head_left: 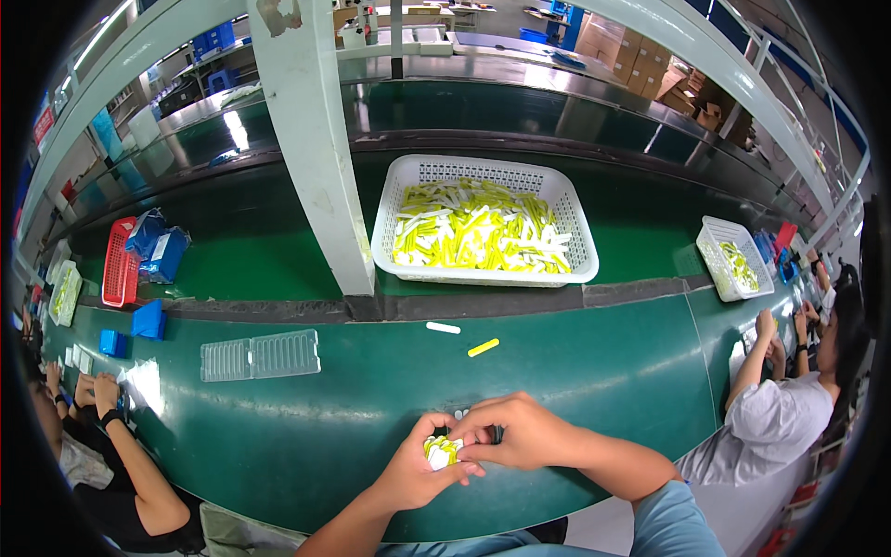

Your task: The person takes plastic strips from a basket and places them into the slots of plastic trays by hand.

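Note:
Close to the table's near edge, my left hand (408,475) is closed round a bundle of short yellow and white plastic strips (441,453), seen end-on. My right hand (522,431) is bent over the bundle's right side, its thumb and fingertips pressed against the strips. Small pale pieces (461,414) show just beyond my fingers, partly hidden. Something dark sits under my right hand, too covered to name. Farther off lie a loose white strip (443,328) and a loose yellow strip (484,347).
Beyond the ledge stands a white basket (485,276) heaped with strips, beside a white post (311,148). A clear ribbed tray (260,356) lies left. Blue boxes (148,319), a red basket (119,263) and a smaller white basket (735,259) stand farther out. People work on both sides.

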Demonstrator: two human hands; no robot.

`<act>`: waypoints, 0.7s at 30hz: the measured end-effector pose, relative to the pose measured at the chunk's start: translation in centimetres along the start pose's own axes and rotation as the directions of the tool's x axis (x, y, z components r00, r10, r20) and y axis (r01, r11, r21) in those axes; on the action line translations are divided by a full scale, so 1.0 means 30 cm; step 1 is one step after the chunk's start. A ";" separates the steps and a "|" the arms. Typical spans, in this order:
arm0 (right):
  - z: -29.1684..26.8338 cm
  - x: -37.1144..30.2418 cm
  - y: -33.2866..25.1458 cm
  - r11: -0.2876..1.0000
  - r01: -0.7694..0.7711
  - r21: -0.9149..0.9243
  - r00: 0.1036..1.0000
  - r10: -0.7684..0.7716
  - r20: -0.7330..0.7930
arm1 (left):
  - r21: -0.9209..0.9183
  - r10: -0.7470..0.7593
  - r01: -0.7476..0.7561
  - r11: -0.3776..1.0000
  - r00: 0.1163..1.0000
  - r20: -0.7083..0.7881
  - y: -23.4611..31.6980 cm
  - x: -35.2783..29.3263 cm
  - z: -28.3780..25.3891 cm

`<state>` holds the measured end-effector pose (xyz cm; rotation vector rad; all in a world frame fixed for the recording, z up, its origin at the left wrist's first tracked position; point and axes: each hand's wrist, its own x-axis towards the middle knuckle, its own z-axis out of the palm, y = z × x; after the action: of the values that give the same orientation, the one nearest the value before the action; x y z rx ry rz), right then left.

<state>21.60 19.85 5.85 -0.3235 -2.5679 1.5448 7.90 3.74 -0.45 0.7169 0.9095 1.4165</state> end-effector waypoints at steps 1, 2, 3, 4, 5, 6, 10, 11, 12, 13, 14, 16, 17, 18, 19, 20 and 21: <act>0.002 -0.002 0.005 1.000 -0.001 0.001 1.000 0.001 0.000 | -0.001 -0.002 0.002 1.000 1.000 0.000 -0.001 -0.001 -0.002; 0.005 -0.006 0.012 1.000 0.021 0.012 1.000 -0.021 0.005 | 0.016 0.008 -0.008 1.000 1.000 0.009 -0.001 -0.001 -0.007; 0.006 -0.010 0.018 0.999 0.044 0.024 0.999 -0.044 0.009 | 0.033 0.017 -0.017 0.999 1.000 0.018 -0.002 -0.001 -0.009; 0.005 -0.014 0.022 0.999 0.043 0.024 0.999 -0.043 0.009 | 0.032 0.016 -0.017 0.999 1.000 0.019 0.005 0.000 -0.005; 0.003 -0.018 0.026 0.998 0.054 0.026 0.998 -0.053 -0.016 | 0.014 0.011 -0.011 1.000 1.000 0.020 0.019 0.001 0.002; 0.001 -0.021 0.029 0.998 0.064 0.028 0.997 -0.063 -0.040 | -0.005 0.006 -0.005 1.000 1.000 0.021 0.025 0.003 0.006; -0.025 -0.014 0.006 0.997 0.071 0.029 0.997 -0.070 -0.042 | -0.024 0.026 -0.026 0.999 1.000 0.010 0.011 0.005 -0.007; -0.032 -0.013 -0.002 0.999 0.038 0.016 0.999 -0.038 0.018 | -0.012 0.028 -0.028 1.000 1.000 0.013 0.010 0.005 -0.007; -0.036 -0.014 -0.005 1.000 0.006 0.000 0.997 -0.006 0.078 | 0.000 0.031 -0.031 1.000 0.999 0.016 0.010 0.006 -0.007; -0.036 -0.018 -0.002 1.000 0.005 0.001 0.997 -0.005 0.077 | 0.000 0.030 -0.030 1.000 0.999 0.017 0.012 0.007 -0.007; -0.036 -0.022 0.003 1.000 0.015 0.013 0.998 -0.016 0.067 | -0.013 0.016 -0.015 1.000 1.000 0.017 0.016 0.009 -0.006; -0.036 -0.028 0.004 0.999 0.025 0.025 0.998 -0.026 0.057 | -0.025 0.001 -0.001 1.000 1.000 0.019 0.015 0.011 -0.006; -0.036 -0.031 0.000 1.000 0.001 0.029 0.999 -0.003 0.053 | -0.060 -0.007 0.008 0.998 1.000 0.007 0.010 0.011 -0.008; -0.036 -0.033 -0.004 0.999 -0.022 0.033 0.999 0.020 0.049 | -0.094 -0.016 0.016 0.995 1.000 -0.004 0.006 0.011 -0.009; -0.038 -0.034 -0.010 0.999 -0.021 0.033 0.999 0.019 0.050 | -0.094 -0.016 0.015 0.995 1.000 -0.005 0.004 0.011 -0.009; -0.039 -0.034 -0.016 0.998 -0.058 0.029 0.997 0.056 0.059 | -0.080 -0.009 0.007 0.997 1.000 -0.016 0.002 0.010 -0.009; -0.039 -0.034 -0.020 0.995 -0.094 0.025 0.993 0.092 0.068 | -0.066 -0.001 -0.001 0.998 1.000 -0.028 0.000 0.010 -0.010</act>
<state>22.79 20.33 6.93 -0.4008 -2.6132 1.6491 7.62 4.00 -0.61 0.6490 0.8801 1.4527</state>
